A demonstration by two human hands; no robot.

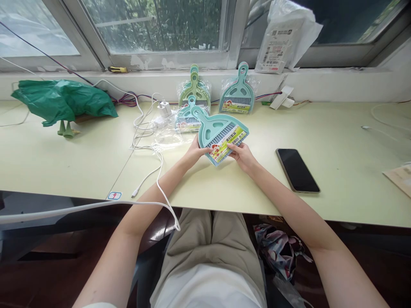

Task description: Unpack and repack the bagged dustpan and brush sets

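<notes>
A light-blue dustpan and brush set (215, 125) with a yellow-green printed label is held above the table, tilted, its handle pointing up and left. On its lower left edge my left hand (194, 152) is closed, the thumb over the front. My right hand (242, 156) grips the lower right part, with its thumb on the label. Just behind stands another light-blue dustpan set (187, 117) in clear wrap, partly hidden by the held one. Green dustpan sets (194, 87) and a wrapped light-blue dustpan set (240, 92) lean against the wall.
A black phone (298, 170) lies right of my arms. White cables (137, 128) and a charger (165, 108) spread on the left, one cable crossing my left forearm. A green plastic bag (64, 100) sits far left; a packaged box (278, 45) stands on the sill.
</notes>
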